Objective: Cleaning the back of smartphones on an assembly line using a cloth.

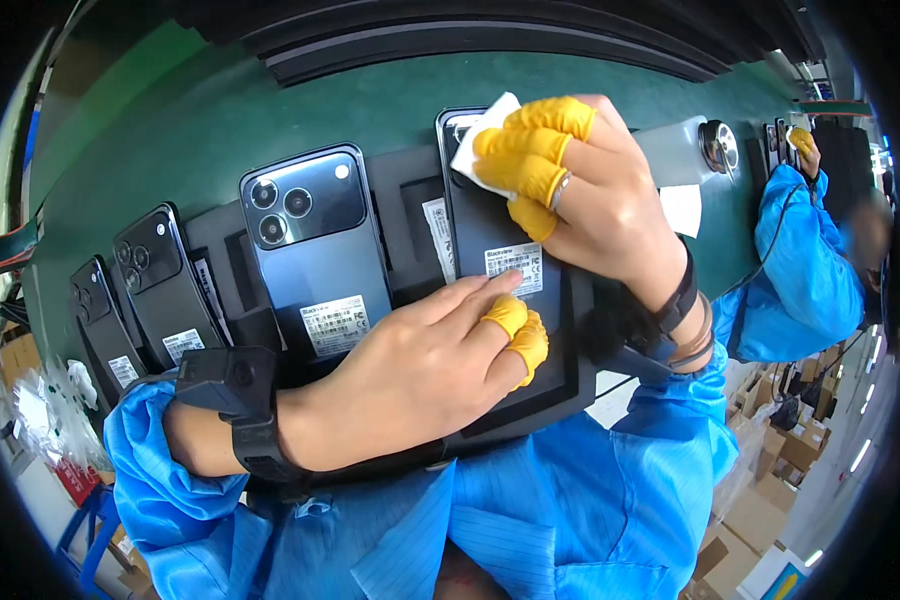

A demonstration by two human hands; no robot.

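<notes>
My right hand (pixel 605 195), with yellow finger cots, pinches a folded white cloth (pixel 483 152) against the camera corner of a dark smartphone (pixel 477 222) lying back up. The cloth and fingers hide most of its camera area. My left hand (pixel 410 345) rests on the lower half of the same phone. Its bare fingertips touch the white label (pixel 515 260), while its fingers in yellow cots bend over the phone's back. To the left lies a blue-grey smartphone (pixel 315 265) with three camera lenses, also back up. Further left are two more dark phones (pixel 160 280) (pixel 105 320).
The phones rest on dark foam trays (pixel 410 215) on a green table (pixel 390 95). Behind the right hand a translucent bottle (pixel 670 150) with a metal top lies beside a white sheet (pixel 681 210). A co-worker in blue (pixel 805 260) works at the far right. Black rails (pixel 490 45) run along the back.
</notes>
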